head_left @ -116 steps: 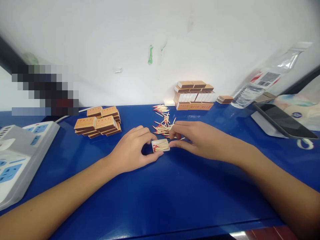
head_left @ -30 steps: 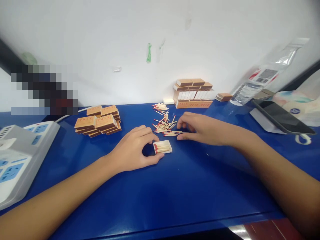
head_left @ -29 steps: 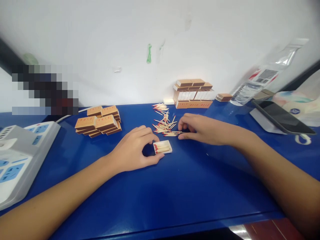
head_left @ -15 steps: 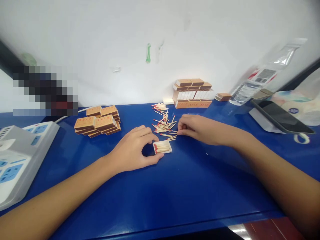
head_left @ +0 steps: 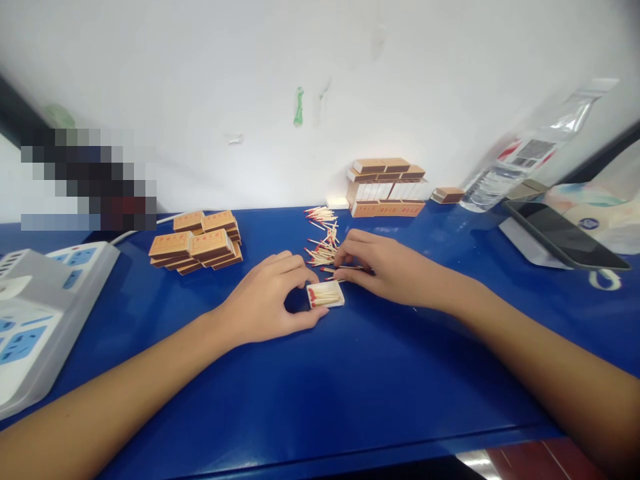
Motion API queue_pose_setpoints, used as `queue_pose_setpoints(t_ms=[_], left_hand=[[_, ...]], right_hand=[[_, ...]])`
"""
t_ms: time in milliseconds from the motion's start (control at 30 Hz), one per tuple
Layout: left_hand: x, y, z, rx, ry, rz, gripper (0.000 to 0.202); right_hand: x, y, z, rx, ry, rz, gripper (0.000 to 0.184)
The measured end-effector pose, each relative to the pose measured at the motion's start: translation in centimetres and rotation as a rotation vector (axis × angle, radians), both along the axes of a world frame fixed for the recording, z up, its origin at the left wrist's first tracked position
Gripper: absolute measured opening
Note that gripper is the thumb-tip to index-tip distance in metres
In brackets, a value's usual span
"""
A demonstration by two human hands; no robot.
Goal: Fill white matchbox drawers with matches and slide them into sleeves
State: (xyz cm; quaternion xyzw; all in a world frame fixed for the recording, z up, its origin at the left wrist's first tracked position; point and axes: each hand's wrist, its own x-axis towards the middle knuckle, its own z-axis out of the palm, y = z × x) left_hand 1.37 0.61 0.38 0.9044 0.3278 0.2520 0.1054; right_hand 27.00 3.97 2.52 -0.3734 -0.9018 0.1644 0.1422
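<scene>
Smooth, glossy blue bench (head_left: 350, 387). Pale bare-wood matches (head_left: 324, 252) with matt red heads, loose toward the far edge. Matt white card tray (head_left: 327, 305). Matt, printed tan card boxes (head_left: 197, 245) near the left edge. Clear, shiny plastic bottle (head_left: 525, 160) at the far right corner. Smooth grey-white plastic power strip (head_left: 45, 313). Glossy dark screen (head_left: 565, 233).

right hand (head_left: 385, 267) back beside tray (head_left: 325, 294) — matches (head_left: 345, 268) pinched

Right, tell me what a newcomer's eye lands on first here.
Two bare hands meet in the middle: the left hand steadies a small open matchbox tray, the right hand pinches matches beside it. Behind them lies a loose match pile, with stacked matchboxes to its left.
</scene>
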Motion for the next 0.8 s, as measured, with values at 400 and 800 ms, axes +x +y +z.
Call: queue_pose_setpoints(t_ms=[400, 800], left_hand=[[0.0, 0.0, 0.0, 0.003, -0.013, -0.002, 0.022], [0.0, 0.0, -0.1, 0.016, -0.012, 0.043, 0.022]], right_hand=[[-0.2, -0.1, 0.3, -0.143, -0.030, 0.028, 0.024], [-0.2, -0.5, -0.7, -0.013, -0.140, -0.004, 0.021]])
